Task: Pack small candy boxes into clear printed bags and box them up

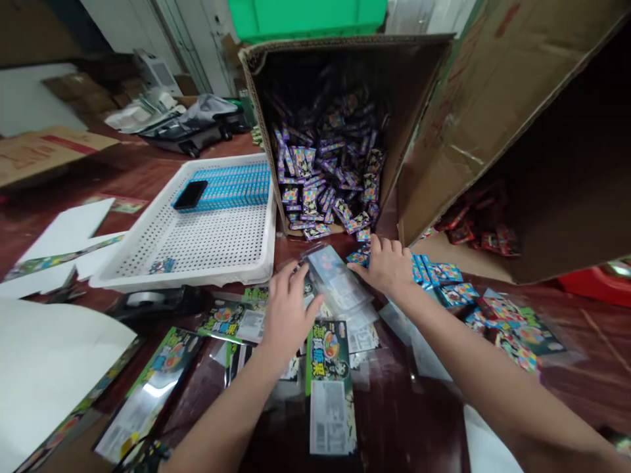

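My left hand (290, 309) rests over the left edge of a clear plastic bag (338, 279), its thumb apart from the bent fingers. Beneath and around it lie printed cards (328, 387) with green and black tops, several in clear sleeves. My right hand (390, 266) reaches over small blue candy packets (444, 272) in front of the cardboard boxes. Its thumb is spread to the left and its fingertips bend down among the packets, partly hidden. No packet shows clearly inside either hand.
An open cardboard box (345, 41) spills purple packets (320, 190). Another box (473, 131) on the right holds red packets (497, 240). On the left, a white perforated basket (217, 243) holds blue boxes and a black phone (190, 195). A tape dispenser (152, 302) sits before it.
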Demonstrator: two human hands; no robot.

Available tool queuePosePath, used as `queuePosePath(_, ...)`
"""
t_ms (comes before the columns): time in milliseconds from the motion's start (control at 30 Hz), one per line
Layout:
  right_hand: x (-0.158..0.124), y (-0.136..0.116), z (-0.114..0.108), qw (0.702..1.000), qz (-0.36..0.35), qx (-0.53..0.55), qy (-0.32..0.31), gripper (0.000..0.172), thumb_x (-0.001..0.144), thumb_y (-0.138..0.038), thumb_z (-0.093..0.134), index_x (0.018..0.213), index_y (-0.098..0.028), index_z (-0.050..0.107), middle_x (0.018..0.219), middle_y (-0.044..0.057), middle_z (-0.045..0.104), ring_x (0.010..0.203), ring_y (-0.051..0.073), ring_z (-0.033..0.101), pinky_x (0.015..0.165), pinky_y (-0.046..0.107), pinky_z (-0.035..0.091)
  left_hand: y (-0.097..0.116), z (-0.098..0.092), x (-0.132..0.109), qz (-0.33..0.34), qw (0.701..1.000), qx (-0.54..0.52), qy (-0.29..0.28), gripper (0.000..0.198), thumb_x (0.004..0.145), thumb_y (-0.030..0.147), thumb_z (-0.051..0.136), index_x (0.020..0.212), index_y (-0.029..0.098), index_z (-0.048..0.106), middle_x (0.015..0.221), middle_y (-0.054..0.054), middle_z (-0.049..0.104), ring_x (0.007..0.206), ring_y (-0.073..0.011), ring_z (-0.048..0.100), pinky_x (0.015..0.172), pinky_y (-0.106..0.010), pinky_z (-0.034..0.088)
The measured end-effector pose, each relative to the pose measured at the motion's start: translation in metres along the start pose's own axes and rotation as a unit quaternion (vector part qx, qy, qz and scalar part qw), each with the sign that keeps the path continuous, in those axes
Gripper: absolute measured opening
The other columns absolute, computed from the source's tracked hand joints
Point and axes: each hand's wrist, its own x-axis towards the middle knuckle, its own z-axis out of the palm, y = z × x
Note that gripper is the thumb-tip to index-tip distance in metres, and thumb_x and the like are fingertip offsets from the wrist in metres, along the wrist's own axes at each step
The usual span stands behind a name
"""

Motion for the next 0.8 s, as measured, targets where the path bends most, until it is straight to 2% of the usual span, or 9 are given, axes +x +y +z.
queuePosePath(167,0.021,-0.007,0.011,0.999,-0.015,0.018,-0.024,0.080,0.080,-0.046,0.073,0.142,-0.004,0.045,0.121,0.028,0.061,0.115,0.043,0.052,0.096,0.054,0.040,-0.010,0.056,0.123,-0.007,0.987,0.126,-0.098,0.033,0.093,0.022,0.061,0.124,0.011,0.063,0.123,-0.018,0.065,0.121,-0.0334,0.054,0.103,-0.045,0.047)
queuePosePath(267,-0.004,0.015,-0.003,0.987,-0.074,0.140,-0.028,0.086,0.081,-0.045,0.070,0.151,-0.011,0.034,0.132,0.022,0.057,0.119,0.037,0.054,0.101,0.050,0.044,-0.018,0.081,0.155,-0.008,0.983,0.131,-0.126,0.027,0.093,0.008,0.047,0.110,0.009,0.069,0.116,-0.023,0.067,0.114,-0.0350,0.058,0.093,-0.046,0.050)
queuePosePath(333,-0.034,0.037,-0.014,0.941,-0.116,0.315,-0.043,0.084,0.082,-0.040,0.068,0.153,-0.019,0.029,0.142,0.017,0.050,0.126,0.033,0.053,0.105,0.047,0.045,-0.020,0.086,0.161,0.004,0.983,0.121,-0.138,0.033,0.093,0.006,0.041,0.110,0.007,0.069,0.116,-0.025,0.066,0.115,-0.0361,0.059,0.093,-0.048,0.048)
queuePosePath(433,-0.088,0.069,-0.023,0.860,-0.086,0.494,-0.094,0.061,0.084,-0.031,0.067,0.139,-0.028,0.041,0.144,0.011,0.048,0.132,0.030,0.050,0.110,0.048,0.044,-0.014,0.078,0.154,0.022,0.985,0.100,-0.138,0.040,0.095,0.010,0.039,0.126,0.006,0.063,0.121,-0.025,0.065,0.118,-0.0362,0.058,0.100,-0.050,0.044)
queuePosePath(500,-0.123,0.087,-0.026,0.840,-0.035,0.527,-0.123,0.047,0.084,-0.029,0.070,0.125,-0.030,0.047,0.142,0.008,0.048,0.135,0.029,0.048,0.113,0.049,0.042,-0.002,0.067,0.136,0.037,0.988,0.029,-0.145,0.049,0.094,0.016,0.045,0.141,0.010,0.053,0.125,-0.020,0.065,0.114,-0.0323,0.062,0.099,-0.046,0.047)
queuePosePath(567,-0.150,0.099,-0.027,0.823,-0.008,0.554,-0.123,0.043,0.082,-0.029,0.074,0.115,-0.031,0.047,0.147,0.006,0.043,0.141,0.029,0.043,0.116,0.050,0.038,0.014,0.055,0.111,0.052,0.969,-0.119,-0.209,0.057,0.090,0.022,0.051,0.147,0.016,0.049,0.120,-0.013,0.069,0.100,-0.0252,0.068,0.089,-0.038,0.053)
queuePosePath(633,-0.170,0.107,-0.030,0.800,0.001,0.586,-0.128,0.048,0.081,-0.029,0.076,0.118,-0.033,0.046,0.149,0.005,0.041,0.142,0.029,0.042,0.117,0.049,0.038,0.033,0.045,0.082,0.087,0.905,-0.261,-0.325,0.054,0.087,0.024,0.053,0.140,0.023,0.059,0.108,-0.007,0.073,0.085,-0.0196,0.070,0.078,-0.031,0.056)
queuePosePath(700,-0.182,0.110,-0.033,0.774,0.006,0.613,-0.156,0.065,0.082,-0.030,0.075,0.136,-0.037,0.039,0.148,0.007,0.044,0.137,0.028,0.049,0.112,0.047,0.045,0.052,0.041,0.059,0.151,0.835,-0.314,-0.426,0.045,0.083,0.021,0.052,0.122,0.029,0.072,0.100,-0.004,0.075,0.082,-0.0179,0.070,0.076,-0.029,0.056)
queuePosePath(800,-0.192,0.110,-0.038,0.756,0.013,0.621,-0.207,0.083,0.084,-0.029,0.072,0.153,-0.037,0.026,0.148,0.009,0.047,0.125,0.027,0.058,0.101,0.044,0.053,0.075,0.048,0.040,0.253,0.772,-0.307,-0.495,0.046,0.074,0.009,0.050,0.099,0.034,0.080,0.094,-0.001,0.074,0.086,-0.0177,0.070,0.081,-0.031,0.056)
